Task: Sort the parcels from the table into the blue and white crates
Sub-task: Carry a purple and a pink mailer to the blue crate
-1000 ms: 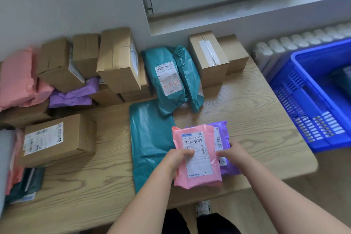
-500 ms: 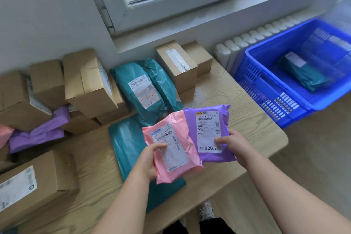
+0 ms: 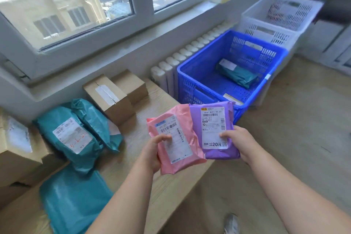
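1. Your left hand [image 3: 152, 150] grips a pink mailer parcel [image 3: 176, 138] by its lower left edge, thumb pressed on the white shipping label, fingers curled behind.
2. Your right hand [image 3: 239, 140] grips a purple mailer parcel [image 3: 195, 125] by its lower right edge, thumb on the label.
3. Both parcels are held up, labels facing you, side by side with their edges touching, just on the near side of the blue crate [image 3: 191, 91]; the purple one's top overlaps that crate's near rim in the view.
4. Inside the blue crate lies one teal parcel [image 3: 239, 74] with a white label, towards the far right.
5. The white crate [image 3: 266, 32] stands directly beyond the blue crate, touching it.
6. The wooden table [image 3: 157, 104] stands just left of the blue crate.
7. Left of the blue crate on that table: two taped cardboard boxes [image 3: 110, 99] nearest, then bulky teal parcels [image 3: 72, 135], then a flat teal mailer [image 3: 76, 201] nearer you.
8. A white radiator [image 3: 190, 53] runs along the blue crate's far-left side.
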`<state>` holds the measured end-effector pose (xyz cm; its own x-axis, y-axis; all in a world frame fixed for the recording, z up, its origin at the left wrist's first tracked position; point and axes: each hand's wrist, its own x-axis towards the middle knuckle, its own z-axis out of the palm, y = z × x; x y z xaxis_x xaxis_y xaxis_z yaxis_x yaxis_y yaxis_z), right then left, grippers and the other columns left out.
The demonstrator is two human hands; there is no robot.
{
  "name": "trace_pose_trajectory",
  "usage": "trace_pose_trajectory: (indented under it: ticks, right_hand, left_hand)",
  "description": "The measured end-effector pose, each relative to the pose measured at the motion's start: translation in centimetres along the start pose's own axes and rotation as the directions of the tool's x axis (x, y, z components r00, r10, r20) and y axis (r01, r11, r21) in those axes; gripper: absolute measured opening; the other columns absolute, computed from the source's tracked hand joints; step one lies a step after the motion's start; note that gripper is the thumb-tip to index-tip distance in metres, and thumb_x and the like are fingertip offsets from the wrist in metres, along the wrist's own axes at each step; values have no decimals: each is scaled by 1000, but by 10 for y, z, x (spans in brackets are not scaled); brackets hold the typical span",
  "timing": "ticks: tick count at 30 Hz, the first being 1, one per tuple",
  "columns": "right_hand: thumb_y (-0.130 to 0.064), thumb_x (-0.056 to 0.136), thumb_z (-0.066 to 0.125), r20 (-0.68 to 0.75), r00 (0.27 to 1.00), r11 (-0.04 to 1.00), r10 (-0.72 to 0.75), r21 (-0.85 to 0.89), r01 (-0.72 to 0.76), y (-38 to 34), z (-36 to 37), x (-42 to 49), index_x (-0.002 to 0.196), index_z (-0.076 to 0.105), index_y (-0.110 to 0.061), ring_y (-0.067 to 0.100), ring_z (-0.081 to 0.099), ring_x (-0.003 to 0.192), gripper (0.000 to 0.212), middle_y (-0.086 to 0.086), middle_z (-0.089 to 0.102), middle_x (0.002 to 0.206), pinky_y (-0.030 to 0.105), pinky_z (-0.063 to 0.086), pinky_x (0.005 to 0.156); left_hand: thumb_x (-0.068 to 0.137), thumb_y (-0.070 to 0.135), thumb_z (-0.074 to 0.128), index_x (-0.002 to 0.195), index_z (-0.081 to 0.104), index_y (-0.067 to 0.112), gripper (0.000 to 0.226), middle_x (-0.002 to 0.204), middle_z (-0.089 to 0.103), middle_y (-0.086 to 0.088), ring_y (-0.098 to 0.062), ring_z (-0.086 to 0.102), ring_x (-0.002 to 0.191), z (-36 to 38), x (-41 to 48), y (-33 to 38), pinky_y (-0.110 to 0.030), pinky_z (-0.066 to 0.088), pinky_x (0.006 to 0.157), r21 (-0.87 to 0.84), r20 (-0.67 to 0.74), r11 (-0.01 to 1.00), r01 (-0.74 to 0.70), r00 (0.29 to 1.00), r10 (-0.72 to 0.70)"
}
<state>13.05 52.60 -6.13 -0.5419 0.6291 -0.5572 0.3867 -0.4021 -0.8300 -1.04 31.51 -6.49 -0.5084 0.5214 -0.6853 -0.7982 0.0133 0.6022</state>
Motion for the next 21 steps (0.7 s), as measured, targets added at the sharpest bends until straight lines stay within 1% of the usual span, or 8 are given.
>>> trace_pose_trajectory:
  ticks: [2,4,7,10,13,16,19,21]
  right_hand:
    - [11,82,57,-6,1000,1000,-12,0,12,-16,-36,15,103,70,-3,34,72,91,28,15,75,100,43,59,81]
    - [12,84,56,-4,999,999,-34,4,34,-33,-80,30,99,70,-6,31,72,88,27,13,75,97,36,60,70]
    - [12,86,54,-12,999,999,-38,8,38,-53,-131,45,95,69,-9,26,72,80,27,9,75,92,30,61,60]
    - [11,86,53,-34,999,999,-34,21,35,-73,-190,71,97,70,-9,29,72,85,28,10,75,94,39,61,72]
    - [9,85,54,-86,996,998,-31,61,36,-88,-225,97,104,70,-5,34,72,93,29,14,75,100,47,58,84]
    - [8,84,54,-124,992,995,-21,94,33,-100,-245,124,109,69,-3,35,71,94,31,14,75,103,48,57,87]
    - [7,84,54,-137,990,993,-16,115,32,-121,-256,156,106,70,-2,36,71,94,29,15,75,102,52,57,89]
    - [8,84,54,-131,991,993,-27,109,42,-141,-264,191,101,71,-5,36,71,92,27,15,75,100,50,57,86]
  left_hand:
    - [87,4,57,110,68,12,27,98,76,-12,-30,74,83,39,14,-4,-43,57,76,28,13,1000,-7,1000,7]
    - [88,4,58,110,68,12,26,97,76,-12,-30,74,82,85,29,-14,-42,58,73,38,14,999,-1,1000,0]
    - [88,5,58,116,68,11,30,103,75,-13,-32,72,88,143,45,-27,-44,57,80,49,10,999,5,1000,-5]
    - [87,5,58,120,67,10,34,109,74,-15,-33,71,92,207,66,-40,-46,56,85,35,9,999,-13,1000,13]
    - [88,4,58,118,68,10,32,112,73,-16,-34,71,94,256,84,-40,-47,56,85,-9,22,1000,-17,1000,17]
    - [90,6,60,113,69,13,26,109,74,-15,-33,72,93,292,103,-29,-48,56,85,-42,41,999,-20,999,22]
    - [90,7,62,113,69,15,26,110,74,-14,-35,70,100,325,133,-10,-52,54,90,-64,36,997,-36,999,38]
    - [89,9,63,115,69,15,27,112,74,-15,-36,69,105,344,166,2,-55,51,95,-76,13,997,-26,1000,27]
